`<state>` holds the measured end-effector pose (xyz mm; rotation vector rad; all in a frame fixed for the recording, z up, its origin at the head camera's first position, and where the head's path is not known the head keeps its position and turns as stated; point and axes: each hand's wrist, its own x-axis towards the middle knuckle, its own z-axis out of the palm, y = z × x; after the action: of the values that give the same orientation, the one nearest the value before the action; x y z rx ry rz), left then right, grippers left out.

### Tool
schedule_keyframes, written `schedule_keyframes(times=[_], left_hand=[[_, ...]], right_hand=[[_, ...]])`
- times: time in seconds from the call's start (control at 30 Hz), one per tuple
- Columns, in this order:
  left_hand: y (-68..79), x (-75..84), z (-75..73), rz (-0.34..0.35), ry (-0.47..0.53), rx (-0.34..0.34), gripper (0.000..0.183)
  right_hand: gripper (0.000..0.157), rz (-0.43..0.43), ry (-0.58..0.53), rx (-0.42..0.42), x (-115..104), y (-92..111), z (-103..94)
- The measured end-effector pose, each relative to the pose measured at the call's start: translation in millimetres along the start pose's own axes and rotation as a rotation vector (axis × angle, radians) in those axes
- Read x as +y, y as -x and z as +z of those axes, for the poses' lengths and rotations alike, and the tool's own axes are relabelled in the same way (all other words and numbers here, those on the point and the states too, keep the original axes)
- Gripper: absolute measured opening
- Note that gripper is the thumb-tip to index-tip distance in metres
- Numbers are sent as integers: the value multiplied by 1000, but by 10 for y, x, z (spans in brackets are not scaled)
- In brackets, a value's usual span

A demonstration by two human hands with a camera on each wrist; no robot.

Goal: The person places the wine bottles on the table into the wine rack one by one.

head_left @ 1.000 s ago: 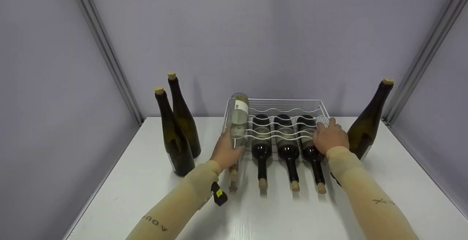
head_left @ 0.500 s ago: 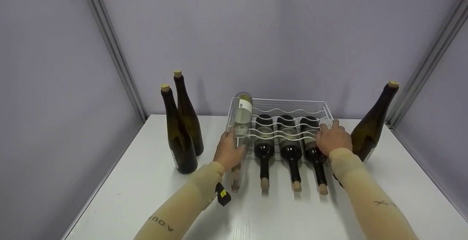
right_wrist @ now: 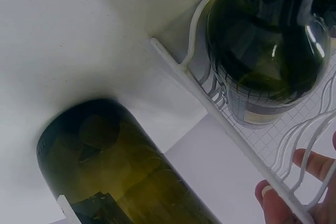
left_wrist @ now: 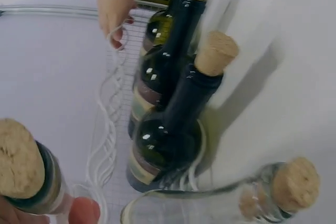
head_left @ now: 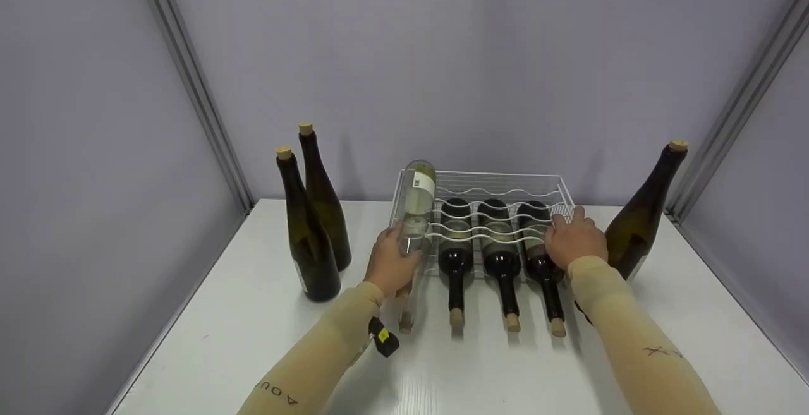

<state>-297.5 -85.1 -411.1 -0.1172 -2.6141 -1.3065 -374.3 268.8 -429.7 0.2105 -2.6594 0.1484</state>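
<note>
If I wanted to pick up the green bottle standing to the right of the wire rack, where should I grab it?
I'd grab the green bottle by its slim neck, below the cork, coming from its right. It stands upright with its neck sticking up, while the wire rack and right hand crowd its left.

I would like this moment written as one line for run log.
left hand: holds clear bottle at left end of white wire rack | right hand: grips rack's right side | dark bottles: three lying in rack
</note>
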Motion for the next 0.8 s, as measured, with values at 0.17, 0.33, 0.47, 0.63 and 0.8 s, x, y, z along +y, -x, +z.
schedule_keyframes(times=[0.17, 0.33, 0.47, 0.63, 0.8], left_hand=[[-11, -10, -14, 9, 3, -3, 72], [72, -45, -59, 35, 13, 38, 70], [240, -25, -131, -47, -8, 18, 79], [434, 8, -140, -101, 39, -76, 86], [498, 1, -69, -65, 89, -21, 52]], right_hand=[[36, 7, 2, -1, -2, -5, -7], [37, 9, -3, -15, -11, -7, -3], [37, 11, -6, -20, -8, 8, -14], [37, 21, 0, -15, 5, 14, -40], [39, 13, 0, -28, -5, 1, -65]])
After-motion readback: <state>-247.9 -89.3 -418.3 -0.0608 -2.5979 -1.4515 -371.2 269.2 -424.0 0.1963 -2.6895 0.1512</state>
